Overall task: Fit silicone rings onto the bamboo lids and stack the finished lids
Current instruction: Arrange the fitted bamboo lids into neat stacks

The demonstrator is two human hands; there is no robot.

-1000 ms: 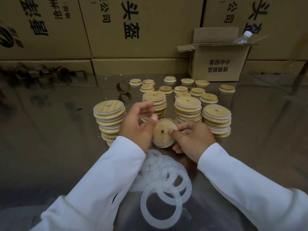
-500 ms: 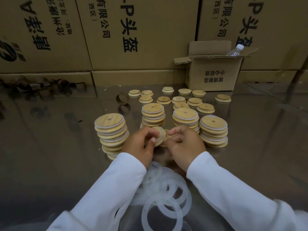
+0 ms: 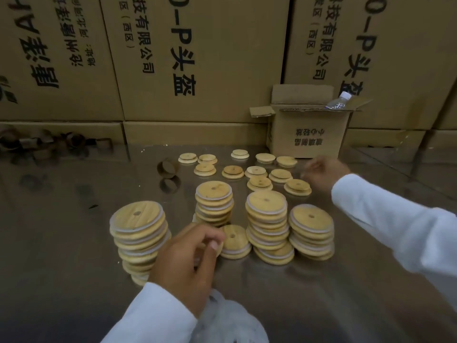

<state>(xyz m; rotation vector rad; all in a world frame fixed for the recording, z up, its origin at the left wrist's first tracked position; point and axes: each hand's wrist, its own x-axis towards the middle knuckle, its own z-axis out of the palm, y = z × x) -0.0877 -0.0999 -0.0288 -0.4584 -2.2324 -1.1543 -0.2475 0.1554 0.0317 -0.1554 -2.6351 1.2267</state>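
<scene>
Four tall stacks of ringed bamboo lids stand on the shiny table: left stack [image 3: 137,219], middle stack [image 3: 214,191], a taller one [image 3: 265,201] and the right stack [image 3: 311,216]. Between them a single ringed lid [image 3: 235,240] lies low on the table. My left hand [image 3: 188,263] curls at its left rim, thumb and fingers pinched on the edge. Blurred at the far right, my right hand [image 3: 324,173] hovers beside the loose bare lids [image 3: 259,183], fingers loosely bent and nothing in them. Under my left sleeve lies a blurred pile of white silicone rings [image 3: 227,318].
A small open carton [image 3: 306,134] with a water bottle [image 3: 338,101] stands at the back right. Large printed cartons [image 3: 197,58] wall off the back. A cardboard ring [image 3: 168,167] sits left of the loose lids, and several brown rolls [image 3: 74,142] lie at the far left.
My right hand let go of the lid and swung out to the far right by the loose lids. The lid came down between the stacks with my left hand on its rim. The camera tilted up.
</scene>
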